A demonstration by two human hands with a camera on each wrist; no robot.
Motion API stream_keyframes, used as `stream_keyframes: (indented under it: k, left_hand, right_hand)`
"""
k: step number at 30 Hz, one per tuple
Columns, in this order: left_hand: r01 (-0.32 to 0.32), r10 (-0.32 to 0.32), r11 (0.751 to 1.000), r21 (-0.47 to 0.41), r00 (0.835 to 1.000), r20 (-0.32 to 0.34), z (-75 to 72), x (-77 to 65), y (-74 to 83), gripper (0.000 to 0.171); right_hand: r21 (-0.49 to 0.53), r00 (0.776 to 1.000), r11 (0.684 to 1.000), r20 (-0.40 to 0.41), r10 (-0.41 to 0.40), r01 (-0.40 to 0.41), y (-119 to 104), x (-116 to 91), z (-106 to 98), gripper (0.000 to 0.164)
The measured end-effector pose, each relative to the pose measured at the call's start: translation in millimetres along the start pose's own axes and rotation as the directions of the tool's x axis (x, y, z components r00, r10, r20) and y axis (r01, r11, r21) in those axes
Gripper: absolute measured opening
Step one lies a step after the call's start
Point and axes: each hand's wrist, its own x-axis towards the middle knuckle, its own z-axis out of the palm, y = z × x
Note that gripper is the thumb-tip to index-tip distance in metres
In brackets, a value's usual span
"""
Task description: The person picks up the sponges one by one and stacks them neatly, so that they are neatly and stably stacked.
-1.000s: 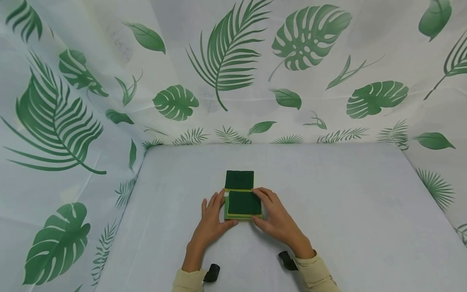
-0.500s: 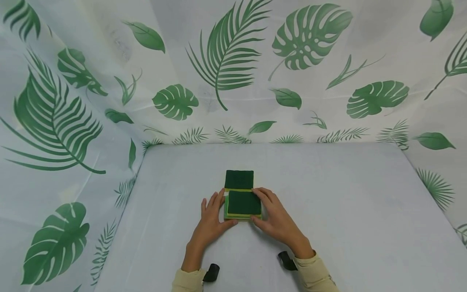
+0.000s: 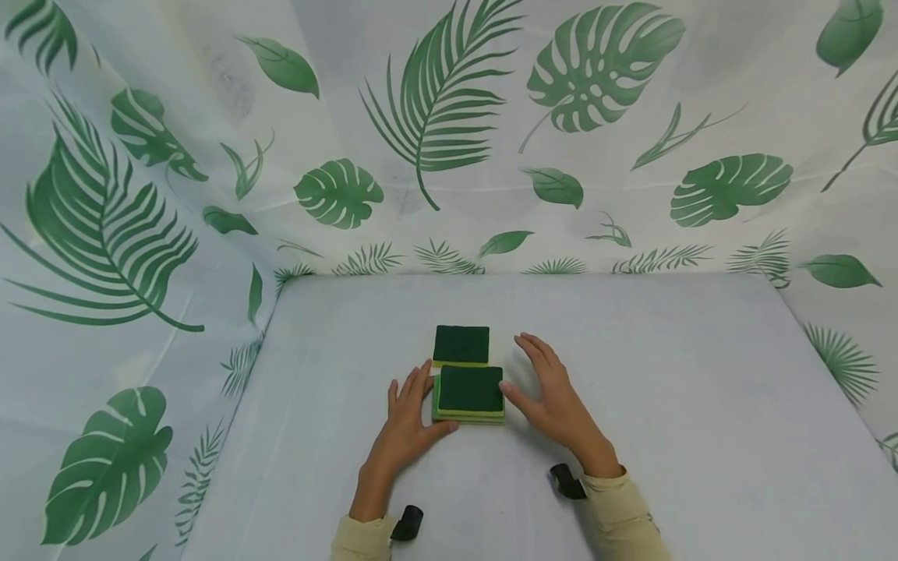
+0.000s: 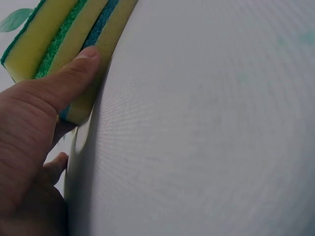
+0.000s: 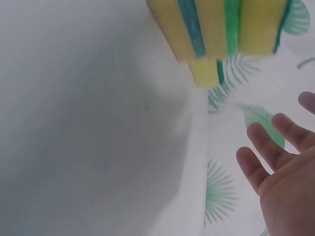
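Observation:
A stack of sponges (image 3: 471, 389) lies on the table, the top one with a dark green scouring face and a yellow body. In the left wrist view, lower sponges (image 4: 74, 46) show yellow foam with green and blue faces. My left hand (image 3: 405, 427) grips the stack at its near left corner, thumb along the front side and fingers at the left. Just behind the stack lies a separate sponge (image 3: 461, 344), dark green face up. My right hand (image 3: 559, 401) is at the stack's right, fingers spread and holding nothing, its thumb tip close to the top sponge's edge.
The white table (image 3: 666, 389) extends around the sponges. Behind and beside it hangs a white curtain (image 3: 484, 226) printed with green leaves. A black wrist mount (image 3: 567, 481) sits at the right sleeve and another black mount (image 3: 408, 523) at the left.
My right hand has let go of the stack and moved right and away, its fingers opening. The left hand and the sponges stay in place.

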Motion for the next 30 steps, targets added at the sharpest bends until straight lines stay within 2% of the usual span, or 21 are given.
stream_keyframes:
  k: [6,11,16,30]
  left_hand:
    - [-0.001,0.001,1.000,-0.007,1.000,0.002,0.2,0.4,-2.1,0.113]
    - [-0.018,0.018,1.000,-0.022,1.000,0.001,-0.6,-0.1,-1.9,0.112]
    - [-0.038,0.038,0.999,-0.027,0.999,0.000,-0.6,0.1,-3.1,0.114]
    - [-0.019,0.019,0.999,-0.039,1.000,0.003,-1.5,-0.7,-0.5,0.113]
  right_hand:
    - [-0.020,0.999,0.999,-0.027,0.041,-0.042,10.1,8.1,-14.0,0.074]
    - [0.016,0.996,0.996,-0.034,0.084,-0.083,16.6,11.9,-19.9,0.068]
    - [0.054,0.991,0.990,-0.031,0.131,-0.129,23.2,16.0,-20.0,0.064]
    - [0.096,0.971,0.966,-0.002,0.240,-0.239,36.1,29.7,-19.2,0.066]
